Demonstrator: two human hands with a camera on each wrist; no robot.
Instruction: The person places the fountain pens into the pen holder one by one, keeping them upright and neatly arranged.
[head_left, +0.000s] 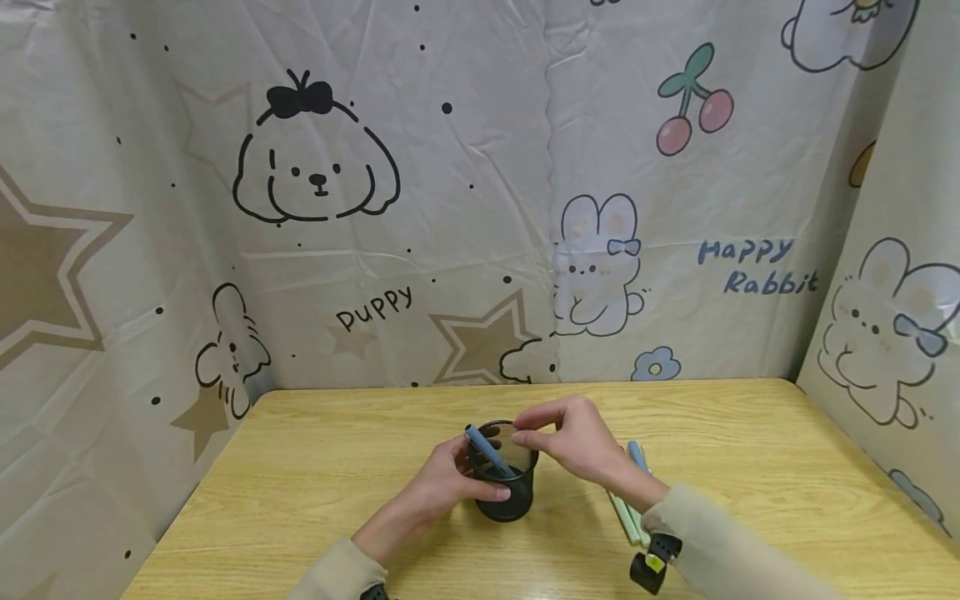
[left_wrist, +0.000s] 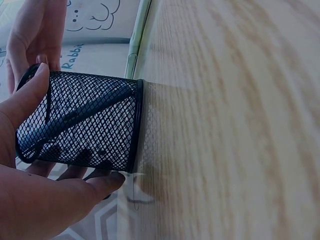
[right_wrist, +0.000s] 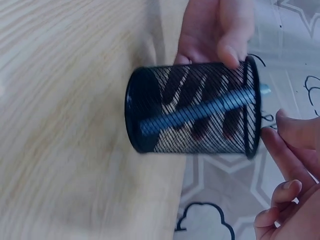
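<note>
A black mesh pen holder (head_left: 507, 500) stands upright on the table, with a blue marker (head_left: 489, 451) leaning inside it. My left hand (head_left: 446, 483) grips the holder from the left, its thumb across the near side and its fingers behind the mesh. My right hand (head_left: 573, 437) is at the rim's right side, thumb and index finger close together. In the right wrist view, its index fingertip (right_wrist: 267, 135) lies at or very near the rim, and nothing shows between finger and thumb. The marker (right_wrist: 200, 110) slants through the mesh there.
Right of the holder, partly hidden by my right forearm, lie several green markers (head_left: 627, 518) and a blue marker (head_left: 636, 455). The wooden table (head_left: 337, 442) ends at a printed curtain (head_left: 465, 208) behind and at both sides.
</note>
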